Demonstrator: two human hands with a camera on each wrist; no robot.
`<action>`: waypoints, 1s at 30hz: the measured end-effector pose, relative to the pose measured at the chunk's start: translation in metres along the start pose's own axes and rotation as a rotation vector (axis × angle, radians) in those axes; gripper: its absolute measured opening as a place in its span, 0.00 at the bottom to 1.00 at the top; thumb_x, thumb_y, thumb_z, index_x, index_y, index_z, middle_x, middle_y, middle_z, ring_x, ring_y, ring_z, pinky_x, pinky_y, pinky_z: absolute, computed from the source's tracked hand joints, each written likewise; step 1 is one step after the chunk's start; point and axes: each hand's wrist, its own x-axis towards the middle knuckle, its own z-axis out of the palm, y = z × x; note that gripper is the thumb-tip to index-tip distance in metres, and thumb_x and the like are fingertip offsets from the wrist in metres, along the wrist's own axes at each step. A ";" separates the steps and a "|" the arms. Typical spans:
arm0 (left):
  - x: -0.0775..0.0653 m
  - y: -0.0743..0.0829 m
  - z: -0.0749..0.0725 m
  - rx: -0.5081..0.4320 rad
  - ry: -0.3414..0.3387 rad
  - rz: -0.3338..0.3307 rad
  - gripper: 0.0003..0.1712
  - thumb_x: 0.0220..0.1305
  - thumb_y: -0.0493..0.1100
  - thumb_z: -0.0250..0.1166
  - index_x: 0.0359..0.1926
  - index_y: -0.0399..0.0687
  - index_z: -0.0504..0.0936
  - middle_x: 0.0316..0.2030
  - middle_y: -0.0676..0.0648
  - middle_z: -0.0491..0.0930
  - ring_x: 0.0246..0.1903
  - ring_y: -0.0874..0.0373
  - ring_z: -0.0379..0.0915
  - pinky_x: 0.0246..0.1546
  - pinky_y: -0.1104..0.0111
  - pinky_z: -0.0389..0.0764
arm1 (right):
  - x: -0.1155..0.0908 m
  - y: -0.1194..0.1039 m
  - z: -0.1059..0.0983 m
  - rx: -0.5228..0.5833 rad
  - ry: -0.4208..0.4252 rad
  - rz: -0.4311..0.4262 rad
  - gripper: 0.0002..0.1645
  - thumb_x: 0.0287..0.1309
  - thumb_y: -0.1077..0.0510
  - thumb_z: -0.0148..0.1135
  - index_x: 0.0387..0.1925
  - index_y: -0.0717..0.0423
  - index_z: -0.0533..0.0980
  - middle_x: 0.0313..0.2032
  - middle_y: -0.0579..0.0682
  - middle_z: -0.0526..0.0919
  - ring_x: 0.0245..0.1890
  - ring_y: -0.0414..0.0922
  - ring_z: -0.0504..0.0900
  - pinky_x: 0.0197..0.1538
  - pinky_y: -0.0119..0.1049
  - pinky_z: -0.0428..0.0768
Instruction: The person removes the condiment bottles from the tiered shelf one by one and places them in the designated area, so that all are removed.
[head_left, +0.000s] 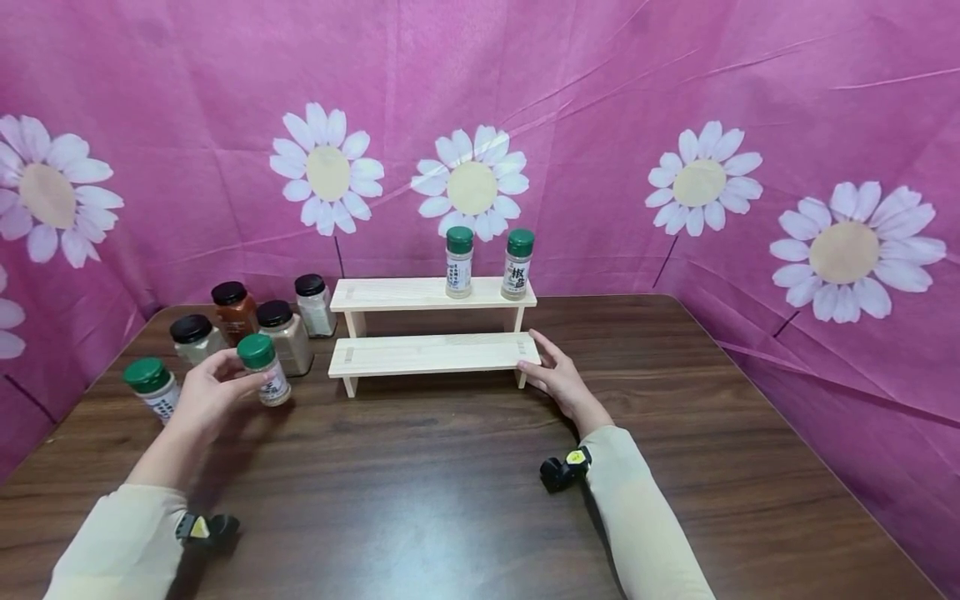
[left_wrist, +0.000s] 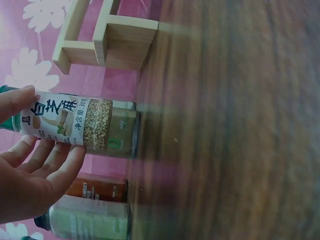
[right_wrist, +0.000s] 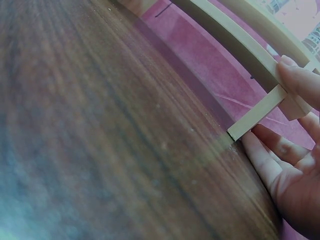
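Observation:
My left hand (head_left: 213, 390) grips a small seasoning jar (head_left: 268, 373) with a green lid, thumb and fingers on either side of it. In the left wrist view pale sesame seeds (left_wrist: 97, 125) show through the clear end of this sesame jar, below its white label. My right hand (head_left: 557, 379) holds the right end of the two-tier wooden rack (head_left: 427, 353), thumb on the front of the lower shelf and fingers behind. On the upper shelf stand two green-lidded jars, one seasoning jar (head_left: 459, 268) near the middle and a second jar (head_left: 517, 271) at the right end.
Left of the rack are several black-lidded spice jars: a pale one (head_left: 317, 312), a beige one (head_left: 291, 343), a red-brown one (head_left: 237, 318) and another (head_left: 197, 342). A green-lidded jar (head_left: 153, 385) stands beside my left hand. Behind the wooden table (head_left: 420, 492) hangs a pink flowered cloth (head_left: 585, 100).

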 end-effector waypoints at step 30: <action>0.020 -0.058 -0.008 -0.164 -0.028 -0.007 0.19 0.45 0.40 0.68 0.37 0.55 0.69 0.30 0.62 0.72 0.29 0.72 0.68 0.28 0.81 0.72 | 0.003 0.002 -0.001 0.018 0.005 0.000 0.41 0.51 0.68 0.56 0.64 0.49 0.51 0.54 0.63 0.61 0.44 0.44 0.71 0.47 0.36 0.70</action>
